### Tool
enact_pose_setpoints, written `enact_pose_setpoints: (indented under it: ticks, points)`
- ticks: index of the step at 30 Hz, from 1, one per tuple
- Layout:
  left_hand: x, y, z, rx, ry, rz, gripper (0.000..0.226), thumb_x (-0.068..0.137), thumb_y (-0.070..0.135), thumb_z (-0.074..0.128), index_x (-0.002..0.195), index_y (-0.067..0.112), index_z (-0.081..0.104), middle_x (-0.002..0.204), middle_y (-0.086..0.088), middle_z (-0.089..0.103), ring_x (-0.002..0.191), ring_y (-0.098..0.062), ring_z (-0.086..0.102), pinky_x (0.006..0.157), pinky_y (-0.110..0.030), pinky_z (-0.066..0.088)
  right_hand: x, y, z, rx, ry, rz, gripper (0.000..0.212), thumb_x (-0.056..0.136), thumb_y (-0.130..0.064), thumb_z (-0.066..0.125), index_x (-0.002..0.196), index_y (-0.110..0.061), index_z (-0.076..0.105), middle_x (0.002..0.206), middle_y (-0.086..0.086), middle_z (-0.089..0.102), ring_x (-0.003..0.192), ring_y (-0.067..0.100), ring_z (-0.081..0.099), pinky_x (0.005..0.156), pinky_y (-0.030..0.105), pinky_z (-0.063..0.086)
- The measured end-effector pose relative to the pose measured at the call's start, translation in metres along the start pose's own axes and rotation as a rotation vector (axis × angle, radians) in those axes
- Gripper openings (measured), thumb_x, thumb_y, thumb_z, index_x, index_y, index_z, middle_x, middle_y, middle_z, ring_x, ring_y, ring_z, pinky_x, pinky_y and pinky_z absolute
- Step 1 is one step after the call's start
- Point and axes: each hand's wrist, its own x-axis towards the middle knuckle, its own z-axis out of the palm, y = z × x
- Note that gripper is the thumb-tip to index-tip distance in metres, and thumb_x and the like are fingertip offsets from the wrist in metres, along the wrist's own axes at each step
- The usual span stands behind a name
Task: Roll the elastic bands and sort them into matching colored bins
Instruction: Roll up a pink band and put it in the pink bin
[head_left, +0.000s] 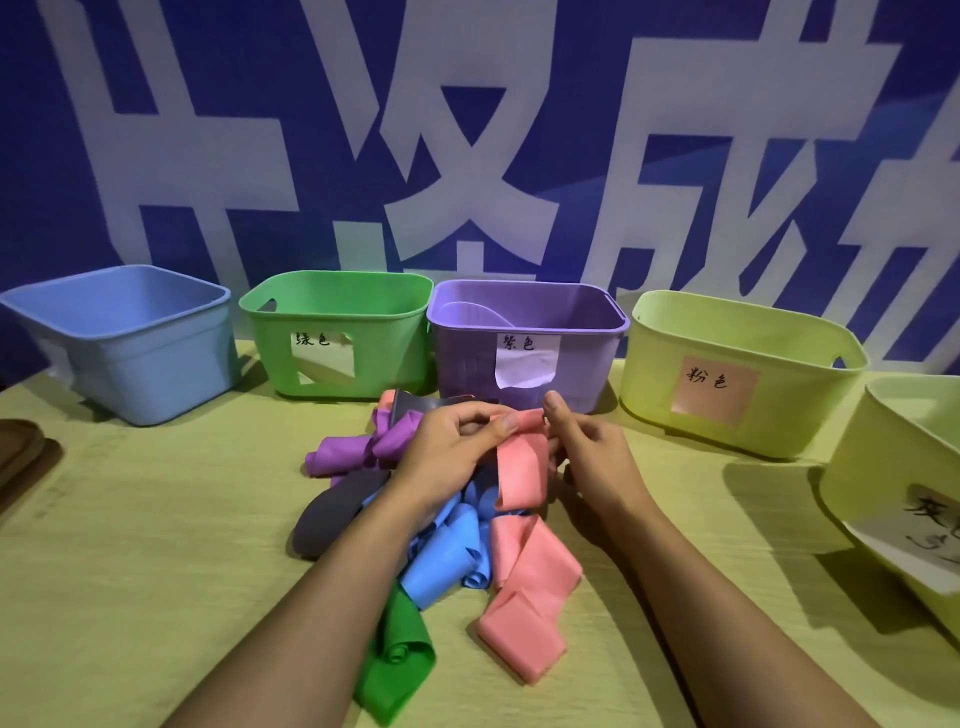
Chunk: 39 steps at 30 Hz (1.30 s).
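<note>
left hand (457, 441): raised before purple bin (527, 358), grip pinching pink band (522, 465) end
right hand (587, 447): alongside, grip pinching same end

Five bins: one blue (130, 343), one green (332, 332), one purple (524, 343), two pale yellow-green (727, 364) (893, 499). Two hands (457, 447) (592, 452). A heap of tangled coloured bands (447, 551), too tangled to count.

Dim, bluish light; soft shadows fall left of the bins on the table (156, 519). Wide-angle bending at edges; focus slightly soft.
</note>
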Motion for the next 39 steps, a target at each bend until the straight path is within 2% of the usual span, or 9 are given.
enact_pose_setpoints:
  ticks: [5, 10, 14, 18, 22, 28, 33, 36, 39]
  points:
    - [0.001, -0.001, -0.002, 0.044, -0.022, 0.004, 0.02, 0.092, 0.005, 0.072, 0.111, 0.008, 0.074, 0.105, -0.01, 0.079, 0.099, -0.017, 0.074, 0.088, -0.027, 0.058, 0.0, -0.001, 0.0, -0.036, 0.052, -0.013, 0.06, 0.084, -0.058, 0.07, 0.082, 0.002, 0.073, 0.061, 0.01, 0.049, 0.056, 0.023, 0.044, 0.046, 0.028, 0.035]
    - [0.0, 0.0, -0.002, 0.073, -0.019, 0.013, 0.027, 0.09, 0.001, 0.074, 0.117, 0.001, 0.072, 0.108, -0.012, 0.078, 0.102, -0.018, 0.073, 0.088, -0.025, 0.058, 0.001, 0.0, -0.001, -0.109, 0.091, -0.065, 0.041, 0.087, -0.046, 0.075, 0.061, -0.015, 0.067, 0.059, 0.007, 0.054, 0.056, 0.018, 0.046, 0.05, 0.031, 0.036]
    - [0.0, 0.0, -0.002, 0.087, 0.002, 0.014, 0.028, 0.087, 0.004, 0.078, 0.114, 0.003, 0.073, 0.107, -0.011, 0.078, 0.104, -0.02, 0.073, 0.091, -0.029, 0.058, 0.004, 0.002, -0.003, -0.117, 0.076, -0.099, 0.033, 0.09, -0.037, 0.075, 0.074, -0.008, 0.074, 0.066, 0.006, 0.064, 0.065, 0.021, 0.058, 0.064, 0.045, 0.05]
    - [0.0, 0.002, 0.0, -0.004, 0.002, -0.029, 0.036, 0.082, 0.026, 0.079, 0.113, 0.009, 0.073, 0.106, -0.011, 0.078, 0.103, -0.022, 0.074, 0.086, -0.03, 0.059, 0.005, 0.003, -0.006, -0.109, 0.017, -0.107, 0.026, 0.086, -0.039, 0.078, 0.087, -0.014, 0.079, 0.083, 0.014, 0.075, 0.088, 0.048, 0.07, 0.076, 0.071, 0.056]
    - [0.0, 0.003, 0.003, -0.02, 0.037, -0.081, 0.046, 0.083, 0.046, 0.07, 0.106, 0.007, 0.075, 0.104, -0.016, 0.077, 0.094, -0.019, 0.074, 0.082, -0.031, 0.06, 0.003, 0.003, -0.002, -0.103, -0.015, -0.102, 0.02, 0.084, -0.034, 0.079, 0.091, -0.015, 0.079, 0.086, 0.01, 0.076, 0.079, 0.023, 0.068, 0.074, 0.051, 0.056]
    - [0.0, 0.0, 0.002, 0.021, 0.043, -0.09, 0.038, 0.086, 0.042, 0.071, 0.101, 0.008, 0.077, 0.098, -0.015, 0.077, 0.092, -0.021, 0.072, 0.094, -0.05, 0.057, 0.001, 0.001, -0.002, -0.113, -0.021, -0.153, 0.009, 0.091, -0.02, 0.076, 0.096, -0.012, 0.078, 0.09, 0.009, 0.078, 0.08, 0.014, 0.07, 0.07, 0.035, 0.054]
    - [0.0, 0.002, 0.0, 0.015, 0.039, -0.075, 0.021, 0.094, 0.026, 0.071, 0.105, 0.008, 0.074, 0.096, -0.012, 0.078, 0.09, -0.02, 0.072, 0.078, -0.031, 0.058, -0.002, -0.004, -0.001, -0.103, -0.037, -0.191, 0.011, 0.094, -0.008, 0.071, 0.102, -0.003, 0.075, 0.09, 0.006, 0.078, 0.08, 0.008, 0.07, 0.068, 0.019, 0.054]
    - [0.0, 0.002, 0.0, -0.029, 0.047, -0.047, 0.025, 0.089, 0.022, 0.075, 0.107, 0.004, 0.072, 0.098, -0.015, 0.078, 0.092, -0.022, 0.074, 0.081, -0.032, 0.059, -0.004, -0.005, 0.0, -0.039, -0.039, -0.128, 0.015, 0.097, -0.011, 0.067, 0.108, -0.002, 0.072, 0.084, 0.001, 0.076, 0.073, 0.005, 0.067, 0.057, 0.016, 0.049]
    - [0.0, 0.002, -0.001, -0.002, 0.05, 0.014, 0.031, 0.079, 0.028, 0.08, 0.101, 0.007, 0.074, 0.097, -0.015, 0.078, 0.092, -0.022, 0.074, 0.086, -0.037, 0.059, -0.005, -0.005, 0.003, 0.062, -0.039, -0.032, 0.034, 0.099, -0.029, 0.064, 0.105, 0.003, 0.072, 0.077, 0.009, 0.064, 0.059, 0.01, 0.056, 0.046, 0.019, 0.043]
